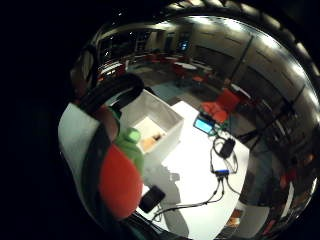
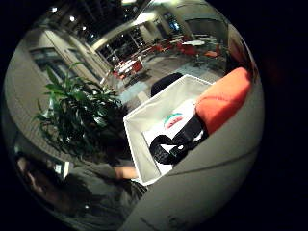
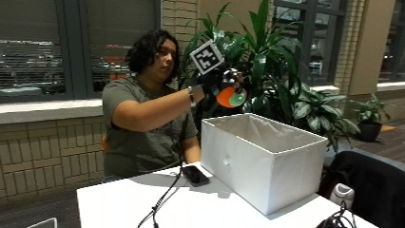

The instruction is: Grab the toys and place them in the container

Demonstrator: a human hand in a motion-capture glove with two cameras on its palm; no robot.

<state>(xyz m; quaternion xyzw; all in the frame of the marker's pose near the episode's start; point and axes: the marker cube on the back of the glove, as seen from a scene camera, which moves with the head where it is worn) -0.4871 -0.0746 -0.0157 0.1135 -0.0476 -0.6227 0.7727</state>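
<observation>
Table (image 3: 126,202): a white top, by which the container is carried.
Container (image 3: 263,164): white, open-topped; toys are seen inside (image 2: 174,120).
Phone (image 3: 196,175): laid at the container's 9 o'clock.
Right hand (image 3: 212,80): raised above the container, fingers curled round the toy.
Toy (image 3: 229,96): orange and green, held at the container's 11 o'clock.

Indoor ceiling lamps light the scene evenly from above; the outside view is moderately bright. The white container (image 3: 265,161) throws a soft shadow on the surface (image 3: 126,204) toward the phone (image 3: 196,175). Both palm views are dim, strongly curved toward black rims, with ceiling lights as glaring spots and the near toy (image 1: 120,182) blurred
</observation>
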